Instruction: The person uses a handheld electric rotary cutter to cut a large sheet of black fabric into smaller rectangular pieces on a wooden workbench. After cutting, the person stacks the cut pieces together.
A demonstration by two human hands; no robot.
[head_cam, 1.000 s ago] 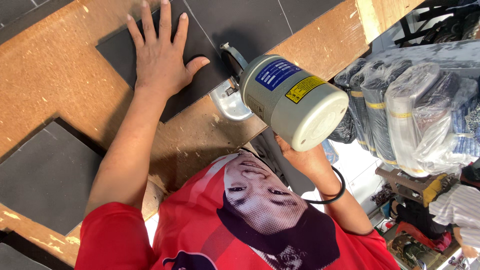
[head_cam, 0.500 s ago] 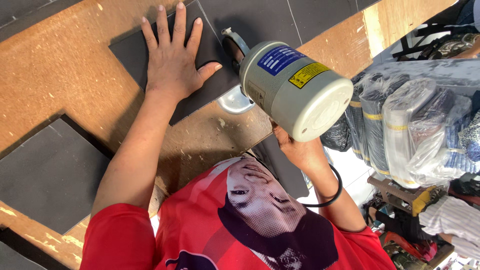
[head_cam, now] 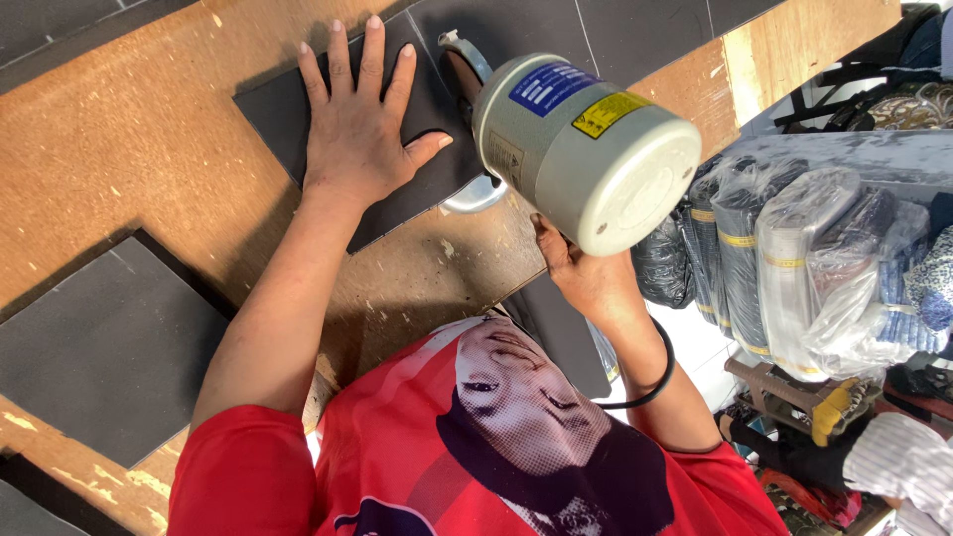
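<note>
Head view, looking straight down: the left hand (head_cam: pixel 357 129) lies flat with all fingers spread wide, palm pressed on a dark grey sheet of material (head_cam: pixel 372 149) that sits on the brown wooden table (head_cam: pixel 129 149). Right beside the thumb stands an upright electric cutting machine (head_cam: pixel 581 149), its pale grey cylindrical motor housing tilted toward the camera, with a blue label and a yellow label on its side. The machine's shiny metal base plate (head_cam: pixel 476 196) rests at the near edge of the sheet, touching the table. The right hand (head_cam: pixel 586 278) is closed around the machine from below, gripping behind the motor housing; the handle itself is hidden by the housing. A black band (head_cam: pixel 650 382) circles the right wrist. Another dark grey sheet (head_cam: pixel 99 347) lies on the table at the lower left, well apart from the pressed one, and more dark sheets (head_cam: pixel 615 30) run along the top edge. The person wears a red printed shirt (head_cam: pixel 476 467). Off the table to the right, rolls of fabric wrapped in clear plastic (head_cam: pixel 794 258) are stacked together.
</note>
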